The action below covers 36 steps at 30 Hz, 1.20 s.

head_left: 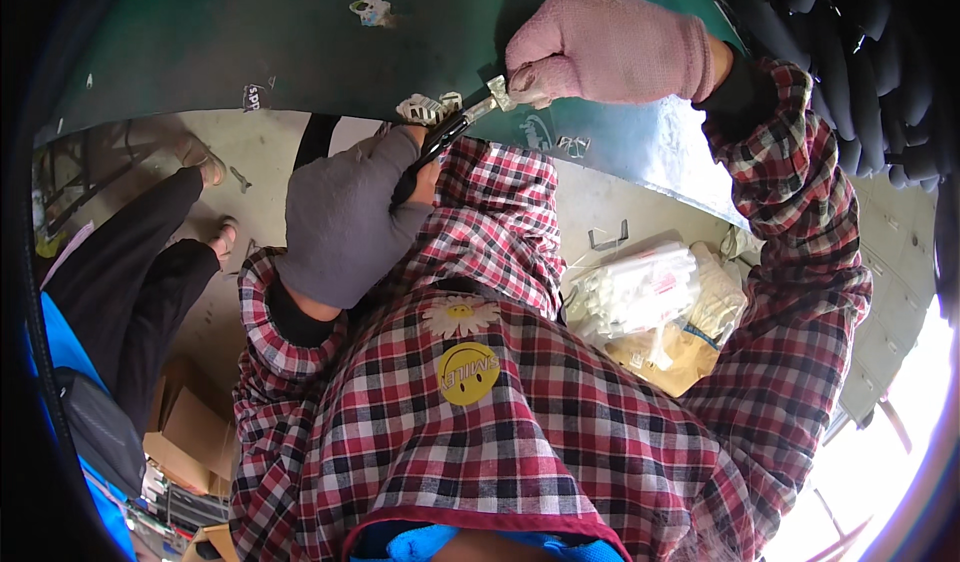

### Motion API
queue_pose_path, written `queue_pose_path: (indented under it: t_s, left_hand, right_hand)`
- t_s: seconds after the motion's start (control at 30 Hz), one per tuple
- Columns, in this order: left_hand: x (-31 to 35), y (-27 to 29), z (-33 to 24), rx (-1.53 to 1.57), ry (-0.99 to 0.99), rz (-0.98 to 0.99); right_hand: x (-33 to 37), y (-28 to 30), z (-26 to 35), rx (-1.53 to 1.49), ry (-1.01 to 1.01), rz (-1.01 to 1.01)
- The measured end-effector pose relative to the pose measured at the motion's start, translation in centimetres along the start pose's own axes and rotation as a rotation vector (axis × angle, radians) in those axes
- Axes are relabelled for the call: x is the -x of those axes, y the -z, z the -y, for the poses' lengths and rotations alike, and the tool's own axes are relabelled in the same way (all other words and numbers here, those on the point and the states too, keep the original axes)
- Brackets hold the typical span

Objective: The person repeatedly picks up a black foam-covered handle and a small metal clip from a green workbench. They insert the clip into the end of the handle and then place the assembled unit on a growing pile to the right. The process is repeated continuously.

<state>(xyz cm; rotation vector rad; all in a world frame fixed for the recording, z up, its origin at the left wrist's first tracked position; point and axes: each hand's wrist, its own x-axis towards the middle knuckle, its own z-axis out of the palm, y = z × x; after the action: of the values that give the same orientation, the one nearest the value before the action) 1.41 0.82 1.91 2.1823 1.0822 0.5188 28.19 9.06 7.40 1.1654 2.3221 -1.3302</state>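
Observation:
My left hand (350,222), in a grey glove with bare fingertips, is closed around a slim black rod-like piece (445,139) at the near edge of the green table. The piece slants up to the right and has a pale, metallic-looking end. At that end, my right hand (605,47), in a pink glove, is closed with thumb and fingers pinched together at a small whitish piece (499,93). Whether the two pieces are joined I cannot tell. Beside my left fingers lies a small white-and-dark striped bunch (430,109).
The green tabletop (250,47) spans the far side. Many black tube-like pieces (850,62) hang at the upper right. Clear plastic-wrapped white items (640,292) lie low right of my lap. Another person's legs (130,282) and a cardboard box (190,437) are at left.

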Motion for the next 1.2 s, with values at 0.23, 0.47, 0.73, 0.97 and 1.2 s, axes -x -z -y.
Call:
queue_pose_path:
  t_s: [0.23, 0.47, 0.73, 0.97, 1.2]
  left_hand:
    - [0.0, -0.3, 0.1, -0.009, -0.006, -0.020]
    - [-0.2, -0.7, 1.2, -0.069, -0.048, -0.020]
    - [-1.1, -0.6, 2.1, -0.047, -0.039, -0.029]
    - [3.5, 4.5, 7.5, 0.492, 0.211, 0.178]
    - [19.5, 18.3, 15.5, 1.203, 0.223, 0.219]
  right_hand:
    - [-0.9, -0.1, 1.0, 0.082, -0.006, 0.042]
    - [-1.4, -0.9, -0.9, -0.067, 0.088, -0.011]
    - [-2.2, -0.2, -0.4, 0.019, 0.178, -0.042]
    - [3.5, 1.3, -6.3, 0.062, -0.335, -0.293]
    - [3.3, -9.1, -1.5, -0.147, 0.037, -0.974]
